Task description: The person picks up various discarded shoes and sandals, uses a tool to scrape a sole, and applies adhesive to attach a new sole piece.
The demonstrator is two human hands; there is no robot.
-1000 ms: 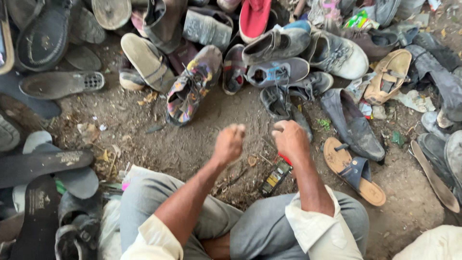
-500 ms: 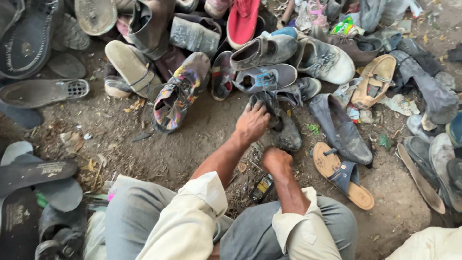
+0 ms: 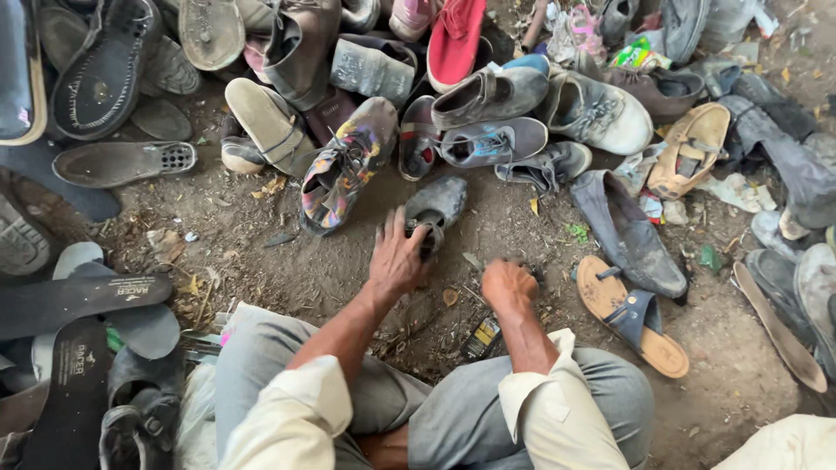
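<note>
Reaching w/ left hand (image 3: 396,261), fingers spread and laid on dark grey shoe (image 3: 435,209) lying on dirt ground (image 3: 287,270) below the shoe pile; not yet clamped. Right hand (image 3: 509,285) fisted, contents can't tell. Step: picking shoe; next needs fingers closing round it.

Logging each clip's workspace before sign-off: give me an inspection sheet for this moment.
Surface: bare dirt ground with dry leaves and scraps.
Job's things: dark dusty shoe under the left hand; a small dark thing by the right hand, too hidden to tell.
Clutter: paint-splashed shoe, grey sneaker, tan sandal with blue strap, black soles, a wide ring of worn footwear.
Grips: left hand spread on the shoe; right hand closed in a fist on the ground.
Cables: nothing seen.
Surroundings: person seated, grey trousers, cream sleeves.
</note>
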